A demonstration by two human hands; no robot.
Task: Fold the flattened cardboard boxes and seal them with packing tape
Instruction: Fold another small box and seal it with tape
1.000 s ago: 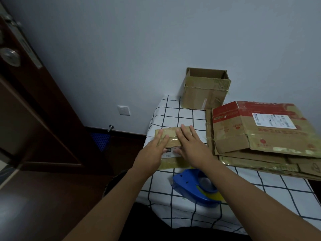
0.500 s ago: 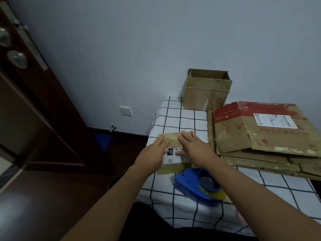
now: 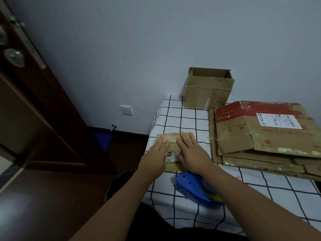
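1. Small cardboard box (image 3: 173,141): low, brown, glossy with tape across the top, a white printed label partly showing between the hands; near the worktop's left edge.
2. Left hand (image 3: 156,158): flat on the box's left part, fingers straight and together, pressing down, gripping nothing.
3. Right hand (image 3: 192,153): flat on the box's right part, fingers spread and straight, reaching the far edge of the top.
4. Blue tape dispenser (image 3: 196,190): just nearer than the box, under the right forearm, with a yellow part showing; lying on the worktop.
5. Stack of flattened boxes (image 3: 260,136): to the right of the small box, top one with a red band and a white shipping label; close to the small box, with a narrow strip of cloth between.
6. Open cardboard box (image 3: 208,89): upright at the far end against the wall.
7. Worktop (image 3: 175,119): white cloth with a dark grid; bare squares between the small box and the open box.
8. Left of the worktop: dark floor and a dark wooden door (image 3: 34,110).
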